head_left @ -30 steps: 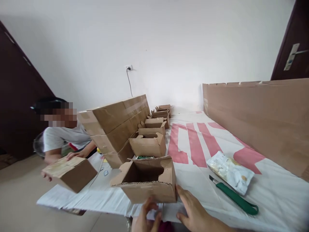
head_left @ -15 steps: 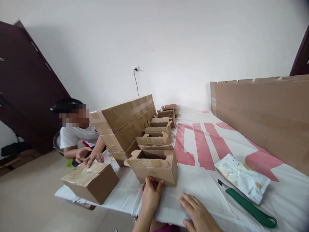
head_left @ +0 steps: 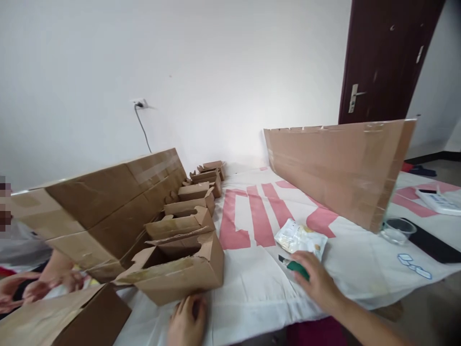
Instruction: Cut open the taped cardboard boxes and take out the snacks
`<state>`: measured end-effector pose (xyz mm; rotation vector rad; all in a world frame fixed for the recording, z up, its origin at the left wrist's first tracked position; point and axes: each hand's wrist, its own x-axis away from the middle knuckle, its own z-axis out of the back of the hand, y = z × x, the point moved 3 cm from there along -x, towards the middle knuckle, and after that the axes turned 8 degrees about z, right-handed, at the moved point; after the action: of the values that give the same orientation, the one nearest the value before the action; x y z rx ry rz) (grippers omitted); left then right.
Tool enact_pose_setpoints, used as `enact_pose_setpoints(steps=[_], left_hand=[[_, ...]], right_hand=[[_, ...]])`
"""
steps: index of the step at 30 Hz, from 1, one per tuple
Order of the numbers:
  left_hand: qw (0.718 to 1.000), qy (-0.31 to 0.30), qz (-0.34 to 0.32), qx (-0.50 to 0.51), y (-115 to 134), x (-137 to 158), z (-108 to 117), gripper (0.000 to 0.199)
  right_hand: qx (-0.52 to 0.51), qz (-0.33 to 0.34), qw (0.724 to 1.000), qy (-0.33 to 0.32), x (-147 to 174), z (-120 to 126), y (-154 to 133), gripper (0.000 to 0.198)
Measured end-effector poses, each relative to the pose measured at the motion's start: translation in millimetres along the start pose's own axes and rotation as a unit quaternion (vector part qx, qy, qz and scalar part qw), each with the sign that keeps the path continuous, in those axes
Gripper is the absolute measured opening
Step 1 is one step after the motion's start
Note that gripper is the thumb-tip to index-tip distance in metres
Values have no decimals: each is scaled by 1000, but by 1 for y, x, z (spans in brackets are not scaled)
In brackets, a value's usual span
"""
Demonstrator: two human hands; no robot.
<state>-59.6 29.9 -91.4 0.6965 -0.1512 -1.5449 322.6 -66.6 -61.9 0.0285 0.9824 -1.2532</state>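
Observation:
My right hand [head_left: 317,276] is closed around the green handle of a box cutter [head_left: 298,269], whose blade points left and away from me. The handle's rear is hidden under my palm. Just beyond it lies a white snack packet [head_left: 300,238], partly covered by my fingers. My left hand [head_left: 188,319] rests on the cloth with its fingers loosely curled, at the lower front edge of the nearest open cardboard box [head_left: 180,283]. I see nothing in its fingers. Behind that box, several more small open boxes [head_left: 189,206] stand in a row.
A wall of taped closed boxes [head_left: 108,206] borders the row on the left. At the lower left lies a closed box [head_left: 61,317], near another person's hands [head_left: 46,283]. A long cardboard panel [head_left: 331,168], a clear bowl [head_left: 398,230] and a black flat object [head_left: 432,242] are on the right.
The view has swung right. My right hand has moved from the bare cloth to the box cutter and taken hold of it. My left hand has slipped off the nearest box's front onto the cloth.

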Motion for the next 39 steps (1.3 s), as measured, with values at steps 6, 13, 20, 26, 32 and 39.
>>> enact_pose_setpoints(steps=[6,13,20,26,32,39], left_hand=[[969,-130,-161,136,99,18,-25,17],[947,-238,-101,191,209,-50,-100,52],[939,-231,-44,252,248,-86,-154,53],[942,-137,-17,305,255,-158,-108,40],[957,-34,-4,288,244,-139,-56,47],[956,-50,-145,249,181,-3,-13,24]], right_hand=[[151,-241,955,-82,-5,57,88,41],[103,-209,971,-55,-18,33,84,31],[-41,-251,967,-19,-75,10,105,21],[-155,-254,954,27,-183,0,108,24],[-263,-269,926,32,-194,-19,70,23],[-390,-312,864,-63,-88,-20,19,40]])
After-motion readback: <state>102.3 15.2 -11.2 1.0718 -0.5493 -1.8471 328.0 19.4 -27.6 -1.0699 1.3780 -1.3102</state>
